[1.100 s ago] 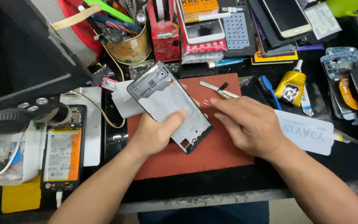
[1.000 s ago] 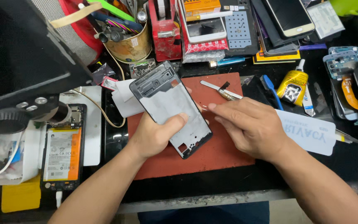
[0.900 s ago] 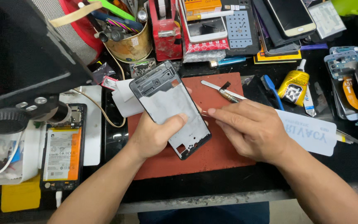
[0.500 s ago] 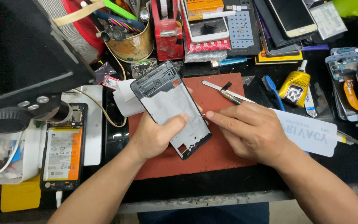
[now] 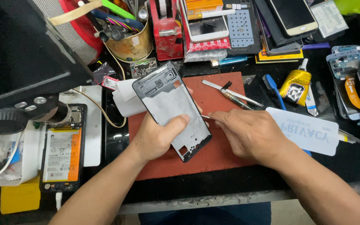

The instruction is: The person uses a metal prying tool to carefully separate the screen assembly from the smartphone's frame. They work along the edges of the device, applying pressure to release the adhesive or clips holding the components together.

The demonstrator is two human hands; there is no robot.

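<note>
Broadly, a cluttered tabletop (image 5: 355, 166) carries a red work mat (image 5: 221, 154), and over the mat's left part a phone middle frame (image 5: 171, 110) is held up, tilted, camera end away from the person. It looks light and thin, a stiff plate with slim rails that would likely bend or crack if twisted, and smooth enough to slip; gripping it by the long edges, as now, seems the safest hold. The left hand (image 5: 157, 139) is clamped around the frame's lower half, thumb pressed across its grey face. The right hand (image 5: 251, 133) has its fingers drawn together, pinching a thin metal tool whose tip (image 5: 205, 117) meets the frame's right edge. Tweezers (image 5: 232, 92) lie apart on the mat behind.
</note>
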